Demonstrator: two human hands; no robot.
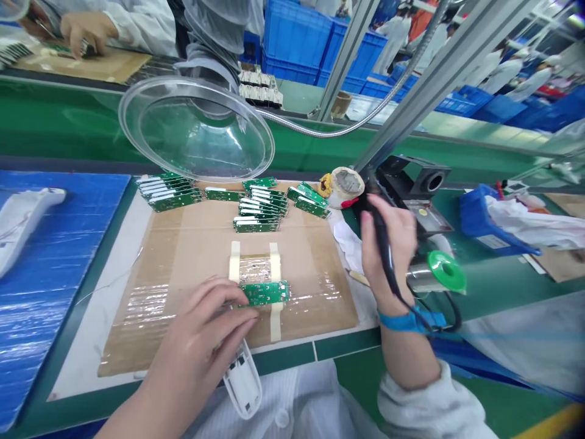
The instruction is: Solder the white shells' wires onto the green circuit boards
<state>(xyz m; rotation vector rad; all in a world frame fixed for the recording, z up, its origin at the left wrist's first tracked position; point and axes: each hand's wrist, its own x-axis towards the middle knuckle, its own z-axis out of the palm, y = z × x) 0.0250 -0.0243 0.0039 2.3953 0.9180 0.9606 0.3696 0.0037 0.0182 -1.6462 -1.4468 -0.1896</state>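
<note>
My left hand (208, 332) rests on a cardboard mat (183, 256), fingers pinched on the left end of a green circuit board (266, 292) that lies across two tape strips. Under this hand a white plastic housing (243, 381) sticks out over the table's front edge. My right hand (388, 244) is closed round a black soldering iron (381, 238), held upright near the mat's right side; a blue wrist strap (406, 320) circles that wrist.
Several green boards (260, 207) lie stacked at the mat's far edge. A round magnifier lens (196, 128) hangs above them. A solder spool (445, 271), iron stand (345, 186) and blue bin (484, 222) sit right. A co-worker's hand (86, 30) works across the green belt.
</note>
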